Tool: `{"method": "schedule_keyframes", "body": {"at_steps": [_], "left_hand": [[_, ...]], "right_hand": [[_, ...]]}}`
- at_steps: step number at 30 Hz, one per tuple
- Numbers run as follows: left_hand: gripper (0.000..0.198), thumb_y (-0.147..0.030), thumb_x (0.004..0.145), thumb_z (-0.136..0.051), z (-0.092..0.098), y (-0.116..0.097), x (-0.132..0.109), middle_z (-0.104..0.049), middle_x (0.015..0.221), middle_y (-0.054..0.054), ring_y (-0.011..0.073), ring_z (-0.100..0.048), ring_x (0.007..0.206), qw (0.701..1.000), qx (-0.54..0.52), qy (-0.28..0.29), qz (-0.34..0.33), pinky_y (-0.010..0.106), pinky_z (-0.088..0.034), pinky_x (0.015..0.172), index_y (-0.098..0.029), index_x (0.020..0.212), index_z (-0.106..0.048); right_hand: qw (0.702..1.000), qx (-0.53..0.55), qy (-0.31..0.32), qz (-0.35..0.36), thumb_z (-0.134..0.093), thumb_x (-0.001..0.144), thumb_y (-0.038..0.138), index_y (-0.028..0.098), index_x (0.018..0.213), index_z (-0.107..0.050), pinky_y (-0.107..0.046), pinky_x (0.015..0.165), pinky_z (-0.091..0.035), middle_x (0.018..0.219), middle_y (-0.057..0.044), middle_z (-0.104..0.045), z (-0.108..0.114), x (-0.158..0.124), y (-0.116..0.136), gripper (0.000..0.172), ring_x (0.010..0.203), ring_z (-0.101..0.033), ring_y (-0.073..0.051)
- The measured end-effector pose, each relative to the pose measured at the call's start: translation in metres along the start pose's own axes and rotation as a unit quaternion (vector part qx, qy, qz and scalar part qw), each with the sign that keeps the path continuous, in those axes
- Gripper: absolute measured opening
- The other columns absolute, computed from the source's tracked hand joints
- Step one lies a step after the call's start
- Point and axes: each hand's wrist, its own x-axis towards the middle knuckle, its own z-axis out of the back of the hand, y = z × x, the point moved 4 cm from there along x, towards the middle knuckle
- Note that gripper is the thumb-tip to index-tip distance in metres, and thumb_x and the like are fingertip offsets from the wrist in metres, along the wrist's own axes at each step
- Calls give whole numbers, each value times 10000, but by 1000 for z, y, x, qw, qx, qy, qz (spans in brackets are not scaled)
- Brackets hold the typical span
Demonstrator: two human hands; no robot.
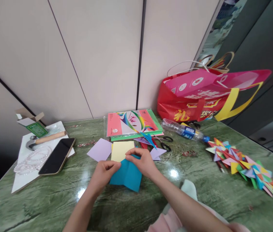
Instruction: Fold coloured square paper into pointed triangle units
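1. the left hand (pixel 104 172) was nearly closed, its thumb and forefinger pinching the upper left edge of a blue paper sheet (pixel 133 177).
2. the right hand (pixel 143 161) was also narrow, and held the same sheet at its upper edge by the fingertips.
3. the blue paper sheet was between and below both hands, with a crease running down it, above the green marbled table (pixel 54 206).
4. just beyond the hands there lay a pale yellow paper stack (pixel 122 149); beyond the left hand, a lavender paper square (pixel 100 149).
5. just beyond the right hand were black-handled scissors (pixel 162 140), and farther, a pack of coloured paper (pixel 112 124).
6. well to the right of the right hand lay a plastic bottle (pixel 188 132) on its side, and folded multicoloured paper pieces (pixel 244 164); behind the bottle stood a red bag (pixel 192 104).
7. well to the left of the left hand were a smartphone (pixel 57 156), a beaded strand (pixel 31 161), a claw hammer (pixel 51 137) and an opened small green box (pixel 38 129).
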Motion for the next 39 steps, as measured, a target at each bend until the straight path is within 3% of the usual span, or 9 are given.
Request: {"method": "schedule_keyframes", "body": {"at_steps": [5,14,18,22,26,28,31,35,39], "left_hand": [[380,-490,621,-652,1,3,0,-550,489,11,128,-434,498,999,-38,3,31,229,-314,457,-115,568,-669],[372,-484,608,-664,5,3,0,-531,471,2,128,-441,494,998,-41,-10,39,227,-316,455,-118,541,-652],[367,-492,615,-658,-3,-1,-4,-529,495,-5,133,-458,516,995,-48,69,53,230,-341,486,-128,570,-643],[365,-499,638,-636,-12,-2,-7,-487,513,-21,113,-402,497,984,-42,154,75,227,-312,486,-135,619,-614],[452,-547,664,-580,-10,1,-5,-311,455,-59,76,-244,457,992,-4,117,54,221,-184,442,-154,476,-459],[459,-560,657,-576,-6,3,-2,-309,452,-60,78,-253,453,996,-7,78,51,222,-179,440,-157,477,-452],[447,-569,634,-589,-1,5,-1,-357,454,-52,87,-305,455,998,-29,25,52,218,-210,436,-153,506,-486],[445,-558,620,-610,1,5,0,-357,452,-55,82,-304,450,997,-52,-3,51,211,-224,430,-156,500,-462],[438,-528,639,-619,0,4,-1,-321,459,-65,70,-266,449,995,-80,1,55,206,-224,435,-161,501,-425]], "right_hand": [[1000,22,-4,-15,-675,647,219,163,707,-666,-302,707,-488,750,-40,-695,1,2,-3,82,740,-638,-193],[997,59,-22,-48,-667,640,256,152,762,-633,-302,644,-499,678,-42,-679,4,4,-7,163,669,-645,-185],[998,46,-2,-52,-680,629,259,146,738,-645,-291,624,-495,676,-46,-683,3,4,-7,161,663,-643,-183],[995,28,81,-51,-676,638,241,149,756,-664,-278,599,-481,641,-28,-678,-7,-1,-8,150,620,-631,-168],[996,12,83,-29,-675,645,226,155,842,-657,-287,667,-481,702,-31,-682,-11,-3,-8,210,698,-637,-173],[998,-4,61,-24,-682,637,229,165,885,-645,-287,682,-474,797,-43,-686,-9,-2,-7,258,775,-632,-185],[999,-14,34,-35,-667,638,223,171,917,-620,-260,600,-456,796,-33,-670,-5,-1,-7,288,738,-617,-175],[999,-4,-7,-38,-650,642,213,159,875,-615,-247,557,-453,709,-17,-647,-1,-2,-6,242,648,-595,-155],[999,-40,-19,21,-616,688,200,175,773,-649,-265,619,-483,748,-29,-673,-2,-5,2,94,690,-610,-163]]}}
